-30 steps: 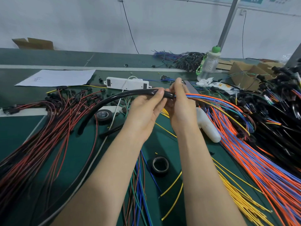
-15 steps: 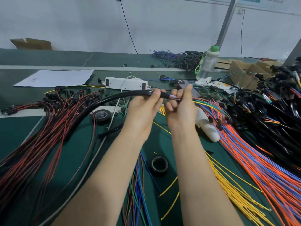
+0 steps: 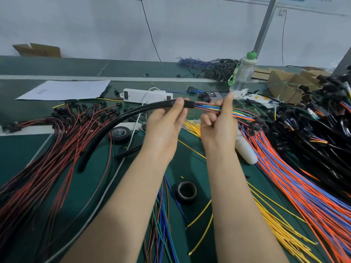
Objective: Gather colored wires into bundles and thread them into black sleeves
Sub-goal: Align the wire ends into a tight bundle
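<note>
Sleeve [image 3: 144, 108] x1 in L hand [image 3: 163, 128]; bundle [image 3: 209, 109] x1, R hand [image 3: 218, 128].

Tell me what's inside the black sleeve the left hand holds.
A bundle of colored wires enters the black sleeve at its open end, between the left hand and right hand. The sleeve is opaque, so how far they reach inside cannot be seen.

On the green counter [image 3: 57, 67], a sheet of paper [image 3: 66, 90] lies at ten o'clock, a flat white box [image 3: 146, 95] at eleven and a dark phone [image 3: 214, 95] at one. A clear bottle with a green cap [image 3: 242, 76] stands at one o'clock, beside brown cardboard boxes [image 3: 281, 82] at two. One roll of black tape [image 3: 120, 134] lies at nine o'clock and another [image 3: 187, 191] at six.
</note>
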Motion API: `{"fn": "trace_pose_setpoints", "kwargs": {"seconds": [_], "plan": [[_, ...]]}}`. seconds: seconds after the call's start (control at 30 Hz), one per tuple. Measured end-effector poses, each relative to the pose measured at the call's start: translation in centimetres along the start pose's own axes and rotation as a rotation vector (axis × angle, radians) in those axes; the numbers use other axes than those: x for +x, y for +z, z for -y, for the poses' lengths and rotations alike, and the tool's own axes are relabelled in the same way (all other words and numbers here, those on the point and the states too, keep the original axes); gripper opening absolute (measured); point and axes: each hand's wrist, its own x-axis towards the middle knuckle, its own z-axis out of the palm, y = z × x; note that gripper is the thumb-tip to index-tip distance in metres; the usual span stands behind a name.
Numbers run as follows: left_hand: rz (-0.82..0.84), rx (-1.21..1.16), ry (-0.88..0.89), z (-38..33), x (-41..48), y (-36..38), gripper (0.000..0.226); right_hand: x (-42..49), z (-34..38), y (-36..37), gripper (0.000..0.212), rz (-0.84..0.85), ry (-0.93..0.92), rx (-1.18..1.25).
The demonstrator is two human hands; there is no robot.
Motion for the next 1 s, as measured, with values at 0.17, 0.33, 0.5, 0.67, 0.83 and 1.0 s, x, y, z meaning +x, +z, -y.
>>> {"fn": "trace_pose_setpoints", "kwargs": {"seconds": [0.17, 0.33, 0.5, 0.67, 0.83, 1.0], "plan": [[0.058, 0.06, 0.013, 0.3, -0.3, 0.2, 0.013, -1.0, -1.7, 1.3, 0.037, 0.048, -0.04, -0.166], [0.003, -0.06, 0.032, -0.6, 0.1, -0.1, 0.008, -0.8, -0.8, 0.7, 0.04, 0.164, 0.188, 0.196], [-0.025, -0.07, 0.073, -0.7, 0.1, -0.2, 0.007, -0.5, -0.4, 0.1, 0.04, 0.083, 0.206, 0.375], [0.016, 0.075, 0.074, 0.1, -0.2, 0.2, 0.013, -0.8, -1.3, 1.4, 0.041, 0.066, 0.101, 0.02], [0.052, 0.159, 0.042, -0.4, -0.2, -0.2, 0.017, -1.3, -1.7, 1.5, 0.037, 0.037, 0.176, -0.126], [0.219, 0.026, -0.006, -2.0, 0.2, -1.4, 0.018, -0.6, 0.1, 1.0, 0.038, 0.071, 0.346, 0.352]]}}
